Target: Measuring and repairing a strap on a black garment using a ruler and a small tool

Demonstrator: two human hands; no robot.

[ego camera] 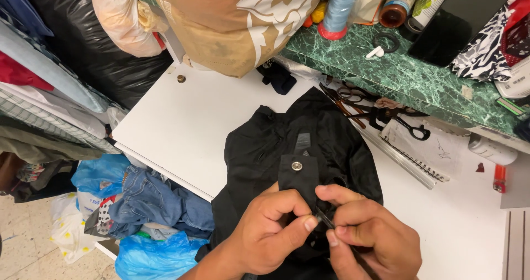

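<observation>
Tab (298,176) of black fabric with a metal snap (297,166), worked at its lower edge with a thin tool.

The tab belongs to a black garment (265,153) spread on the white table (187,120), near the front edge. The left hand (270,233) pinches the tab's lower edge between thumb and forefinger; the right hand (370,238) is closed around a slim dark tool (326,219), apparently a seam ripper or small blade, its tip at the same edge. Done well, the step probably calls for taut fabric, a shallow tip and short strokes angled away from the left thumb. Scissors (381,114) lie beyond, by the green marble shelf (403,76).
</observation>
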